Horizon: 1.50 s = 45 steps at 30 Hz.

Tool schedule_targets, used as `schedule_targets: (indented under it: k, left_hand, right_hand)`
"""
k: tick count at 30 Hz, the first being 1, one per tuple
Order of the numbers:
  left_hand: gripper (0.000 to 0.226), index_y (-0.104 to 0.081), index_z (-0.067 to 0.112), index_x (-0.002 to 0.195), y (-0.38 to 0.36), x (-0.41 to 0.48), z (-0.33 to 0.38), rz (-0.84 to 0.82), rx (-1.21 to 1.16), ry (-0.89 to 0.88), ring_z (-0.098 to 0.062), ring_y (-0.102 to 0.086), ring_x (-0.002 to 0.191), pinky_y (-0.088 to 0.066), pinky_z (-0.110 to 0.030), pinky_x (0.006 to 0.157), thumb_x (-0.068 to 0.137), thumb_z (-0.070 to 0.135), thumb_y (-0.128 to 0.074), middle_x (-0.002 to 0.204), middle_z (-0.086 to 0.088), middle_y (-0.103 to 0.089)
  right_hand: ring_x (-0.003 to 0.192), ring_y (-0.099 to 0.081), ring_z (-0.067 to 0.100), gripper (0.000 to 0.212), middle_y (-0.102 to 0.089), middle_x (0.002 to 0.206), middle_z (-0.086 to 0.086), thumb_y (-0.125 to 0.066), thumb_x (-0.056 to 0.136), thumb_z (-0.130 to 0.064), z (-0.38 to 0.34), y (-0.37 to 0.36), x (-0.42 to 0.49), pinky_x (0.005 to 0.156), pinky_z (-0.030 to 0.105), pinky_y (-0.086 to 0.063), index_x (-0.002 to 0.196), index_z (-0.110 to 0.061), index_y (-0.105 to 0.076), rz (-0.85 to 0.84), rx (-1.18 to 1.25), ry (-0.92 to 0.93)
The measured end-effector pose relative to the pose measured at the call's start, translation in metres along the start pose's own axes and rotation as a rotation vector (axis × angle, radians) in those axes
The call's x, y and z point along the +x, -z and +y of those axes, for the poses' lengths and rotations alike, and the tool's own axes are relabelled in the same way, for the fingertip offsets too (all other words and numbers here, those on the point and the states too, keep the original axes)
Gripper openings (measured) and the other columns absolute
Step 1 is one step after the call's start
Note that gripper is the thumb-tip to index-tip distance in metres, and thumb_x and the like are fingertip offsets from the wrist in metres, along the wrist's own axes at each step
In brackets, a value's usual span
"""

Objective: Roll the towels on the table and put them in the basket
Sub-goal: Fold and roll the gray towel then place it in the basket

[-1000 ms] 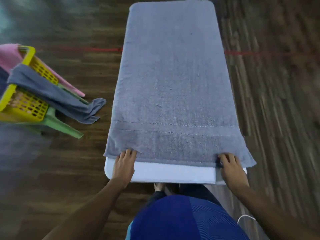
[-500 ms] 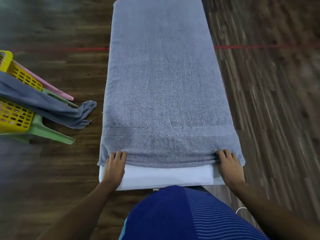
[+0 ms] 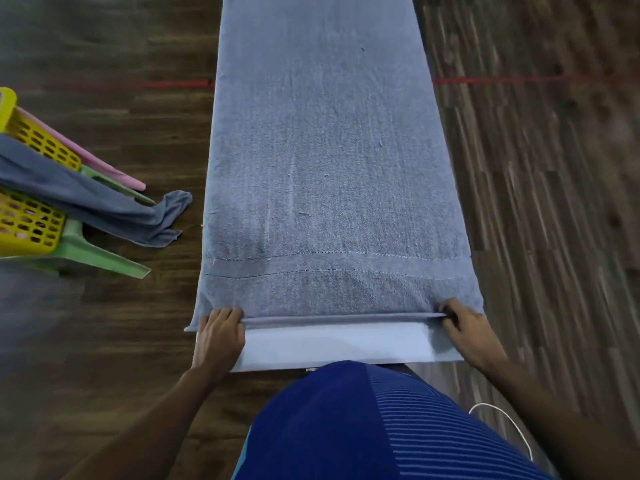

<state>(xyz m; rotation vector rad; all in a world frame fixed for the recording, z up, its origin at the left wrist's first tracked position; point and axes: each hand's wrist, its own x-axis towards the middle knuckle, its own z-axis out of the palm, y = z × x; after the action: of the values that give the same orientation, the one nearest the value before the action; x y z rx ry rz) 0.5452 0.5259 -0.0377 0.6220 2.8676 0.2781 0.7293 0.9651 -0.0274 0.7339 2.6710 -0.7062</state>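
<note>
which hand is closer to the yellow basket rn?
Left. The left hand grips the near left corner of the towel, on the side facing the yellow basket; the right hand grips the near right corner, farther away.

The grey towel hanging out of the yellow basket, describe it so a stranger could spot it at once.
Find the long white table in the middle, covered by the flat towel. Left of it stands the yellow basket; the draped towel hangs over its rim, one end trailing out. Unlike the flat one, it is crumpled.
</note>
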Motion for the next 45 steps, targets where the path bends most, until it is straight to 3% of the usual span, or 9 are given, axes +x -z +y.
schedule_targets:
  k: [4, 6, 8, 12, 20, 29, 34, 39, 45]
  left_hand:
    - [0.030, -0.059, 0.012, 0.085, 0.005, 0.006, 0.000, 0.020, 0.035, 0.048, -0.030, -0.057, 0.072, -0.040, -0.044, 0.075, 0.083, 0.025, -0.032, 0.074, -0.003, -0.058]
    - [0.026, -0.057, 0.013, 0.089, 0.006, 0.006, 0.001, 0.020, 0.078, 0.075, -0.031, -0.055, 0.077, -0.039, -0.046, 0.077, 0.084, 0.025, -0.035, 0.080, -0.005, -0.056]
    - [0.019, -0.056, 0.013, 0.094, 0.005, 0.004, 0.003, 0.035, 0.105, 0.118, -0.032, -0.051, 0.084, -0.040, -0.049, 0.077, 0.083, 0.021, -0.043, 0.089, -0.008, -0.054]
    - [0.017, -0.057, 0.005, 0.089, -0.002, 0.001, 0.005, 0.065, -0.037, 0.046, -0.034, -0.051, 0.075, -0.046, -0.047, 0.064, 0.079, 0.004, -0.044, 0.084, -0.012, -0.052]
    - [0.037, -0.062, 0.000, 0.102, 0.003, -0.011, 0.004, 0.052, 0.023, -0.041, -0.031, -0.054, 0.087, -0.051, -0.044, 0.073, 0.078, 0.011, -0.035, 0.098, -0.014, -0.060]
    - [0.026, -0.064, 0.006, 0.085, 0.009, -0.001, 0.001, -0.002, -0.024, -0.010, -0.030, -0.057, 0.080, -0.051, -0.040, 0.053, 0.078, 0.021, -0.043, 0.085, -0.007, -0.063]
    - [0.022, -0.057, 0.017, 0.076, 0.017, 0.000, -0.006, -0.063, 0.055, -0.027, -0.028, -0.059, 0.074, -0.040, -0.041, 0.072, 0.075, 0.032, -0.041, 0.071, 0.001, -0.061]
    - [0.019, -0.046, 0.024, 0.075, 0.022, 0.020, -0.014, -0.138, 0.035, 0.006, -0.025, -0.058, 0.072, -0.032, -0.044, 0.090, 0.081, 0.032, -0.031, 0.068, 0.005, -0.059]
    - [0.012, -0.056, 0.016, 0.090, 0.023, 0.037, -0.009, -0.027, 0.113, 0.081, -0.031, -0.051, 0.092, -0.028, -0.048, 0.089, 0.083, 0.023, -0.049, 0.090, -0.006, -0.057]
  right_hand:
    - [0.092, -0.064, 0.030, 0.032, -0.070, 0.098, 0.003, -0.039, 0.081, -0.037, -0.003, 0.017, 0.019, 0.078, 0.038, -0.043, 0.092, -0.021, -0.064, -0.062, -0.070, -0.009]
    - [0.099, -0.059, 0.030, 0.017, -0.066, 0.103, 0.003, -0.056, 0.085, -0.028, -0.002, 0.018, 0.020, 0.080, 0.040, -0.038, 0.099, -0.021, -0.064, 0.014, -0.139, -0.034]
    - [0.095, -0.052, 0.033, 0.022, -0.058, 0.101, 0.009, -0.070, 0.080, -0.013, 0.000, 0.013, 0.018, 0.077, 0.042, -0.037, 0.101, -0.015, -0.064, 0.157, -0.213, 0.016]
    - [0.086, -0.051, 0.033, 0.028, -0.050, 0.095, 0.010, -0.068, 0.072, 0.009, -0.001, -0.007, 0.005, 0.073, 0.042, -0.044, 0.095, -0.006, -0.062, 0.172, -0.145, 0.070]
    - [0.099, -0.048, 0.035, 0.036, -0.054, 0.117, 0.013, -0.070, 0.076, -0.003, 0.007, -0.018, -0.005, 0.085, 0.046, -0.043, 0.110, -0.006, -0.059, 0.205, -0.245, 0.099]
    - [0.092, -0.050, 0.028, 0.011, -0.060, 0.100, 0.004, -0.063, 0.085, -0.019, 0.004, -0.010, 0.002, 0.079, 0.045, -0.045, 0.094, -0.012, -0.063, 0.227, -0.207, 0.121]
    - [0.087, -0.055, 0.030, 0.003, -0.066, 0.087, 0.006, -0.061, 0.086, -0.016, -0.002, 0.002, 0.008, 0.077, 0.044, -0.043, 0.087, -0.014, -0.059, 0.154, -0.144, 0.085]
    - [0.096, -0.055, 0.031, 0.008, -0.067, 0.098, 0.009, -0.054, 0.092, -0.019, -0.013, 0.017, 0.030, 0.085, 0.043, -0.036, 0.093, -0.015, -0.061, 0.024, -0.124, 0.029]
    - [0.103, -0.050, 0.035, 0.024, -0.056, 0.106, 0.011, -0.064, 0.086, -0.020, -0.019, 0.020, 0.045, 0.089, 0.048, -0.035, 0.109, -0.016, -0.060, 0.129, -0.216, -0.031]
